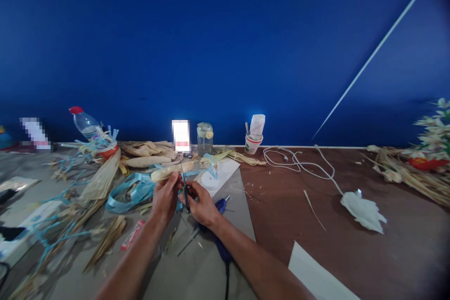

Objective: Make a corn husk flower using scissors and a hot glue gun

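My left hand (165, 199) pinches a pale strip of dried corn husk (172, 171) that stretches out toward the right above the table. Closed around the handles of dark scissors (186, 196) is my right hand (201, 206); their blades point up and away, close against the husk. Whether the blades touch it I cannot tell. Beneath my right forearm lies a blue glue gun (221, 205), its cord running toward me. Coils of light blue ribbon (128, 192) are left of my left hand. Past my right hand, a white round piece with blue strands (211, 179) rests on white paper (227, 176).
Dried husks (147, 149) line the wall, near a glass jar (205, 139) and a paper cup (253, 143). A plastic bottle (84, 122) leans at left. A white cable (298, 164), a crumpled white bag (363, 211) and a flower pot (427, 163) are on the right.
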`<state>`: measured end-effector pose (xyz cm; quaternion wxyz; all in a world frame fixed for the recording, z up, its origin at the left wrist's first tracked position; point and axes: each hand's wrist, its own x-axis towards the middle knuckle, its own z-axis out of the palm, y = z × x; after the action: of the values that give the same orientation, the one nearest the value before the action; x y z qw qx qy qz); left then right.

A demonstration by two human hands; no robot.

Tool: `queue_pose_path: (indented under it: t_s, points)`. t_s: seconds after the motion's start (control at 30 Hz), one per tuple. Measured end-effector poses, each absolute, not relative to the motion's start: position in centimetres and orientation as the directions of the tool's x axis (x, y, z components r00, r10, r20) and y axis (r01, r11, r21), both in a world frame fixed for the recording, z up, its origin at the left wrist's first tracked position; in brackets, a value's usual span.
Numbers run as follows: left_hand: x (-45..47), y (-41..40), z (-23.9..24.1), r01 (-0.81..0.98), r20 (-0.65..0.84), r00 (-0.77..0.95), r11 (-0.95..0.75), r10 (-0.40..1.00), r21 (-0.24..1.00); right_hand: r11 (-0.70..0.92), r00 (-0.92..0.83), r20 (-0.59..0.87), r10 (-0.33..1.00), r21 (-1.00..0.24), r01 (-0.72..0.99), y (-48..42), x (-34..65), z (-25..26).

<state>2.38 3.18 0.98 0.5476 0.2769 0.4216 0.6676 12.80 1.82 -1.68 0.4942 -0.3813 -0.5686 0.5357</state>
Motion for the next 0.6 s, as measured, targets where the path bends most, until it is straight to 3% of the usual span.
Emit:
queue_pose_path:
  t_s: [0.23, 0.47, 0.6]
  points:
    - [2.1, 3.5, 1.1, -0.502, -0.054, -0.33, -0.127, 0.942, 0.855, 0.135, -0.188, 0.153, 0.97, -0.985, -0.107, 2.1, 12.7, -2.4]
    - [1.9, 3.7, 1.0, -0.544, -0.08, -0.342, -0.128, 0.936, 0.829, 0.077, -0.096, 0.117, 0.988, -0.933, -0.351, 2.9, 13.2, -1.7]
    - [2.3, 3.5, 1.1, -0.492, -0.074, -0.35, -0.116, 0.934, 0.863, 0.067, -0.042, 0.091, 0.995, -0.915, -0.399, 3.2, 13.5, -1.5]
